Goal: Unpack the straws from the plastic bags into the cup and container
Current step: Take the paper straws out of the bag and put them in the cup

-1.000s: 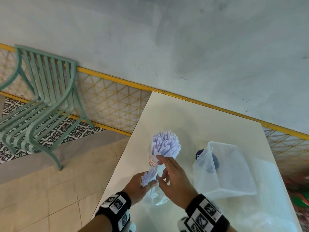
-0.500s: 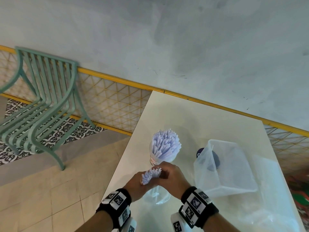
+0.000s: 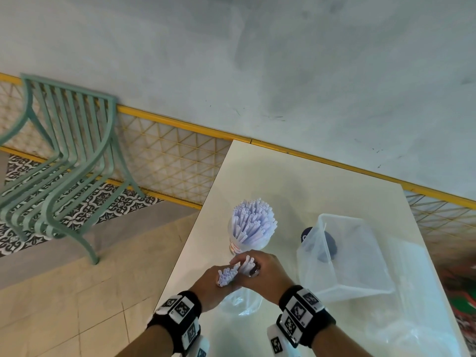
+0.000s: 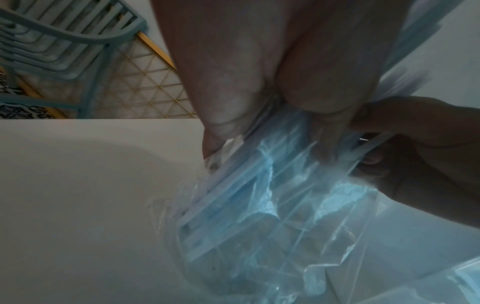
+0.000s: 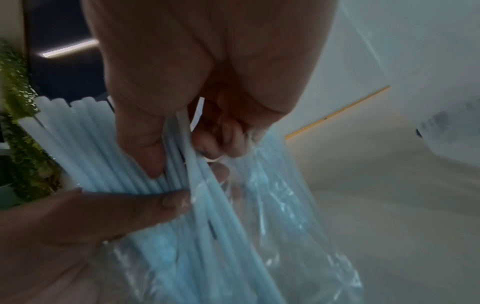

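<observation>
With the cup (image 3: 251, 228) already full of straws, both hands (image 3: 242, 276) gripped the last bunch (image 5: 161, 174) still inside its bag (image 3: 242, 302).

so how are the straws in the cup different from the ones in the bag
The straws in the cup stand upright and fan out, untouched; the straws in the bag lean, bunched tight, gripped by the left hand and the right hand. The cup bunch looks fuller. Both are the same pale straws.
</observation>
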Tool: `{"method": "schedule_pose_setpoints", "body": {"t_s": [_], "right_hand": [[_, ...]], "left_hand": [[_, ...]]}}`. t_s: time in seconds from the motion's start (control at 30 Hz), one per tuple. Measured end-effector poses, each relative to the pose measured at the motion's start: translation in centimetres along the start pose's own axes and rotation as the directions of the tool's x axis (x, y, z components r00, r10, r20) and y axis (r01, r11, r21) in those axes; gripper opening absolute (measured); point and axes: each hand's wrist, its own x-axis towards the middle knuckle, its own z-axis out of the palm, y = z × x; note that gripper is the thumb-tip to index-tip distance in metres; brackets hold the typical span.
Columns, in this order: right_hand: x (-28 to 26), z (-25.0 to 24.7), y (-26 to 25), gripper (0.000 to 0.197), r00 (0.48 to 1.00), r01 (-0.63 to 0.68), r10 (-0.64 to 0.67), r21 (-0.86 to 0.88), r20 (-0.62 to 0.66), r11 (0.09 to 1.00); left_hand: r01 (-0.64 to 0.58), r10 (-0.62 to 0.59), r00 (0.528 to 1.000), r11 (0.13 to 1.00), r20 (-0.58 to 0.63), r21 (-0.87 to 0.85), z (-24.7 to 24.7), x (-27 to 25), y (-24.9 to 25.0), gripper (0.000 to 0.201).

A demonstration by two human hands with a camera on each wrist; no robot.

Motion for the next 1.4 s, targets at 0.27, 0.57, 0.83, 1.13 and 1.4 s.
{"method": "schedule_pose_setpoints", "body": {"t_s": [0.27,0.57,0.83,1.13,1.4], "right_hand": [[0.3,-1.1,0.1,0.044,0.998,0.041,-0.044,-0.086,-0.037,0.995],[-0.2,-1.6,0.7,0.050,0.999,-0.036,0.036,-0.054,-0.005,0.998],[1.7,-8.6,-8.2,0.019,0.998,0.055,-0.054,-0.067,0.018,0.996],[6.2,-12.1,-11.7,0.012,0.996,0.047,-0.036,-0.148,0.078,0.988],[7.3,-13.6,-13.5,0.018,0.988,0.028,0.001,-0.183,0.156,0.983]], "left_hand": [[-0.001,0.001,1.000,1.000,-0.014,0.020,-0.2,-0.1,0.5,0.030],[0.007,-0.006,1.000,1.000,-0.014,0.015,0.4,-0.1,0.6,0.036],[0.025,-0.023,0.999,0.997,-0.023,0.076,0.1,-0.1,1.2,0.017],[0.015,-0.016,1.000,0.999,0.012,0.045,0.0,-0.3,1.7,0.025],[0.017,-0.017,1.000,0.999,0.015,0.037,0.0,-0.5,1.7,0.025]]}}
